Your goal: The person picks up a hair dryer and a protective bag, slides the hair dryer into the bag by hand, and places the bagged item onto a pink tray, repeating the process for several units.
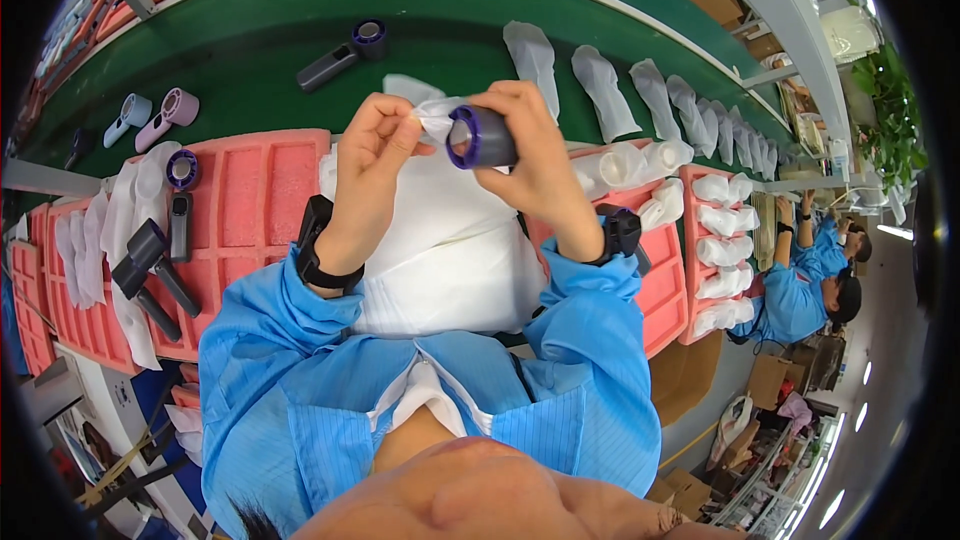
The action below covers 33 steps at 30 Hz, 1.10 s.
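Note:
My right hand (535,162) is wrapped round the head of a dark grey hair dryer (492,138) with a purple ring. Thumb and fingers of my left hand (368,172) pinch a thin white translucent bag (428,112) beside the ring. How far the bag covers the dryer, and where its handle lies, I cannot make out. Below both hands spreads a pile of white bags (440,270). Another grey dryer (340,62) lies unwrapped on the green conveyor belt (440,25), beyond my left hand.
Pink trays (285,195) flank me; the left one bears several dark dryers (150,258) and white sleeves. Wrapped dryers (603,95) line the belt at right, and more fill a right tray (690,310). Pale blue and pink dryers (168,118) lie far left. Co-workers (800,285) sit at right.

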### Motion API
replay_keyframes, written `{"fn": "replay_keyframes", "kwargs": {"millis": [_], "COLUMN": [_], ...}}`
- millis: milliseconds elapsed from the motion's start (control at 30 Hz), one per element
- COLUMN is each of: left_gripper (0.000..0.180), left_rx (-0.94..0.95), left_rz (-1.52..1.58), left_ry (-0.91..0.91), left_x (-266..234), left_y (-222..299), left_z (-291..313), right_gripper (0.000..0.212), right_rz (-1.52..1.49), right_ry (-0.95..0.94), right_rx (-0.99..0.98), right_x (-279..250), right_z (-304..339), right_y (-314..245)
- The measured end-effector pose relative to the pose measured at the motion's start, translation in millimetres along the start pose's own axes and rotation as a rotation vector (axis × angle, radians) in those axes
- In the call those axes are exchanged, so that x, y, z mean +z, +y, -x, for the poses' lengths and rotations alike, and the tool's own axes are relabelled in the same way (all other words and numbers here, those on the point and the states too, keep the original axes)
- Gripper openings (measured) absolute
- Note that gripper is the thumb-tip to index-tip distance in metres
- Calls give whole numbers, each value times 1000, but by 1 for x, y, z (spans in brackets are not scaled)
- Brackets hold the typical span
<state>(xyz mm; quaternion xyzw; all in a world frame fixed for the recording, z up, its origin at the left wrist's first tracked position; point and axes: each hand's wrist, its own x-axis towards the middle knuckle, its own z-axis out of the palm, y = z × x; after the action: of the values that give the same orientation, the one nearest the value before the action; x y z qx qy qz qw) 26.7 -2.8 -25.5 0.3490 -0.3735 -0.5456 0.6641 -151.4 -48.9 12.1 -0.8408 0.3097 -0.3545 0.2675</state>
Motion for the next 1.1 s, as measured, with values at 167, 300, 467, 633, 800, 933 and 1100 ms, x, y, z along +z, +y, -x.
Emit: {"fn": "replay_keyframes", "kwargs": {"millis": [167,300,467,633,800,933,1100], "left_gripper": [9,15,33,51,55,53,49], "left_rx": [-29,186,602,694,535,501,269], "left_rz": [328,98,-710,-894,-1006,-761,-164], "left_ry": [-20,-80,-153,-203,-23,-130,-400], "left_x": [-12,-11,3,16,18,-10,-19], "left_y": [2,-1,-2,-9,2,13,33], "left_z": [-10,-4,17,21,9,-14,-12], "right_gripper": [80,84,82,78,67,61,58], "right_rz": [196,201,172,195,-108,-329,-307], "right_ry": [46,67,139,318,244,173,-131], "right_rx": [-105,-124,-130,-42,41,-24,-19], "right_x": [24,31,22,26,41,39,44], "right_z": [-4,-6,-5,-3,7,2,4], "right_y": [-5,-5,-1,11,5,3,19]}}
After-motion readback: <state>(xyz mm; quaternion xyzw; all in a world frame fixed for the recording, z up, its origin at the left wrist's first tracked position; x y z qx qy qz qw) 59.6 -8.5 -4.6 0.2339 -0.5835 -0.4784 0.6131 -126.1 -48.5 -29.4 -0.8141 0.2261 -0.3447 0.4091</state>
